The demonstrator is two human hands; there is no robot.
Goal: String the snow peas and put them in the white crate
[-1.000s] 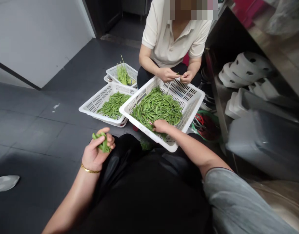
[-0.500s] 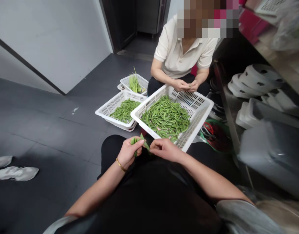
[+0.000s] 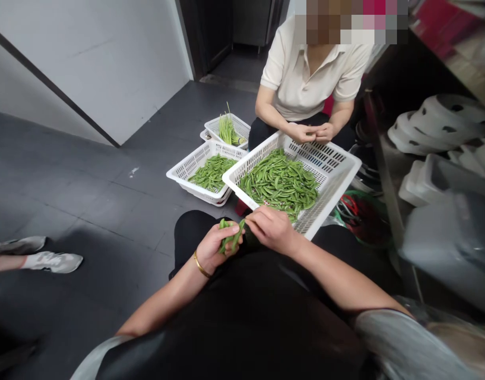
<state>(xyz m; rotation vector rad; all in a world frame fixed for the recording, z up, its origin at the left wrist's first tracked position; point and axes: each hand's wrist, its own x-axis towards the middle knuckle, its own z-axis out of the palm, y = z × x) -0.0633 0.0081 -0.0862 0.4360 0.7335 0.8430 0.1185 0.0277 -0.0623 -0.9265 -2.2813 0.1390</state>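
Note:
My left hand is closed around a few snow pea pods, a gold bracelet on its wrist. One pod stands up between thumb and forefinger. At that pod's upper tip, the thumb and forefinger of my right hand are pinched together; the other fingers curl inward. Just beyond my hands is a large white slotted basket holding a heap of snow peas. Behind and left of it, a second white basket holds more snow peas.
A person in a cream shirt sits opposite, both hands together over the large basket's far rim. A small basket holds green stalks. Grey bins and white containers line the right. Someone's shoe is at left.
The view has shifted, moving the scene right and slightly up. My right hand has risen to the pod's upper tip. The pod in my left hand now leans the other way.

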